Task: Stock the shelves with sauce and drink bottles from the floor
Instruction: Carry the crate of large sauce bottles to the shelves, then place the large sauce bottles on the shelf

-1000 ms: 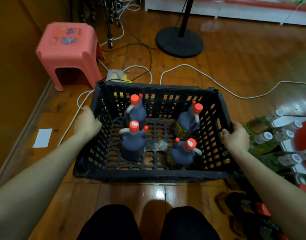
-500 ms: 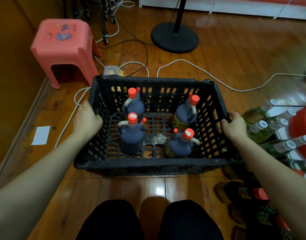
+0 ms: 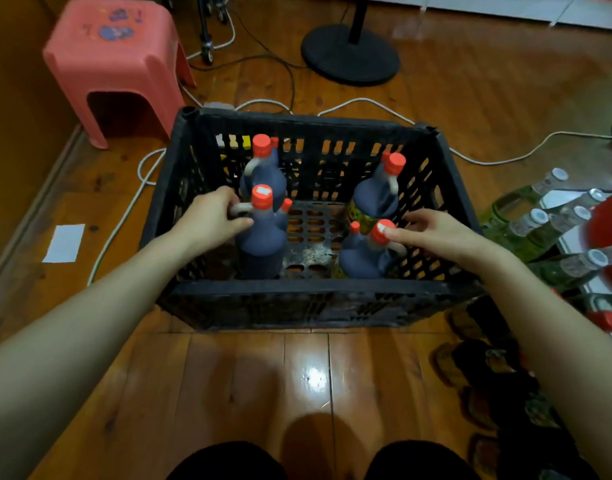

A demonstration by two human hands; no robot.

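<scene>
Both my hands are off the crate (image 3: 315, 292) now. A second ago they were clamped on its rim at 9 and 3 o'clock; now they're both down inside it. My left hand (image 3: 211, 220) went to the 7 o'clock bottle (image 3: 263, 244), and my fingers are curled round its white handle (image 3: 240, 209). My right hand (image 3: 436, 233) came in over the 5 o'clock bottle (image 3: 363, 258). Its fingers are loose and spread, and my thumb tip is just touching the red cap (image 3: 379, 232), so no real grip there yet.
</scene>
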